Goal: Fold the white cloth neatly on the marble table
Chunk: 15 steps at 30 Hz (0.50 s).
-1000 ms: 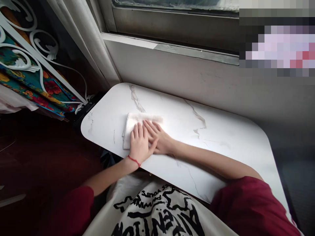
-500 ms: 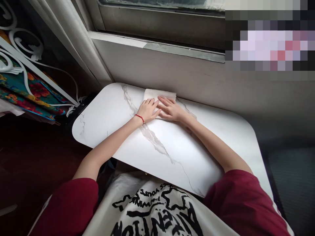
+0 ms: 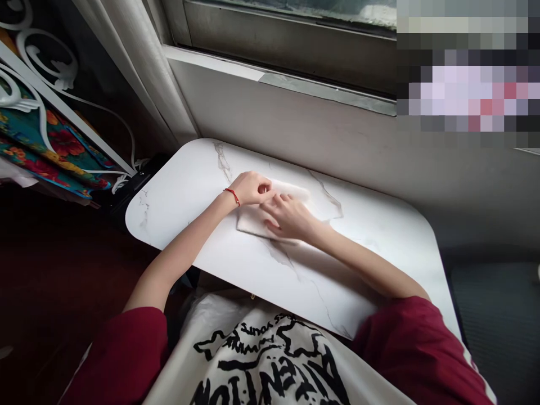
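Observation:
A folded white cloth [image 3: 252, 220] lies on the white marble-patterned tabletop [image 3: 181, 197], partly covered by both hands. My left hand [image 3: 250, 188], with a red string bracelet at its wrist, is closed at the cloth's upper left side. Its thumb and forefinger meet in a pinch on the fabric. Close beside it, my right hand [image 3: 289, 216] rests over the middle of the cloth with bent fingers, gripping the fabric. The fingertips of the two hands nearly touch. What lies under the right palm is hidden.
Behind the table runs a pale wall [image 3: 287, 126] below a window sill [image 3: 219, 63]. A white scrolled metal frame [image 3: 71, 109] and floral fabric [image 3: 59, 146] are at the left. A dark mesh surface [image 3: 498, 315] borders the right side.
Both hands lay flat on the cloth near the wall. Now their fingers are bent around it, and the cloth has come nearer to my body and turned. The view has shifted slightly.

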Motion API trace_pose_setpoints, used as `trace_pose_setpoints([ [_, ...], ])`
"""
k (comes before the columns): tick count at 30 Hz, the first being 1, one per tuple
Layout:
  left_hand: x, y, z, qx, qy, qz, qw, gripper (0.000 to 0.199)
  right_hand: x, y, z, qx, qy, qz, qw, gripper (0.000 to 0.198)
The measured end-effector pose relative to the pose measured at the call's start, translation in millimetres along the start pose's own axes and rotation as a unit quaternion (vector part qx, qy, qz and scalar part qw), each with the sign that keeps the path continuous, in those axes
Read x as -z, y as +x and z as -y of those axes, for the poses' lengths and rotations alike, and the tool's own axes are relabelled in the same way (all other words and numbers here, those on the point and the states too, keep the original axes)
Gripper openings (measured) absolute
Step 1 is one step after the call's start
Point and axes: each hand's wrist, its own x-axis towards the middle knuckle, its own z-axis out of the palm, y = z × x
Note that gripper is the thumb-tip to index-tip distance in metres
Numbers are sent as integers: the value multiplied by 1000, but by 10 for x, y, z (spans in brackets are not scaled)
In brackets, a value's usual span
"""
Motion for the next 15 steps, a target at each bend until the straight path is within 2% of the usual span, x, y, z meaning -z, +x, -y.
trace_pose_setpoints([
  [3,-52,-44,-46,-42,-126,94,987,26,119,-250,386,-9,-35,47,998,39],
  [7,-191,-126,-240,-71,-281,280,915,23,165,-646,730,12,-40,79,996,33],
  [9,-237,-172,-342,-79,-305,336,888,18,171,-816,827,18,-19,68,997,28],
  [11,-255,-210,-416,-89,-303,359,879,15,176,-919,887,20,-4,55,998,27],
  [12,-252,-224,-438,-97,-292,352,884,15,179,-936,900,12,-3,56,998,29],
  [13,-243,-234,-451,-106,-270,329,899,15,181,-927,901,-5,-7,65,998,32],
  [15,-206,-237,-447,-122,-187,242,944,15,185,-832,851,-59,-19,100,993,40],
])
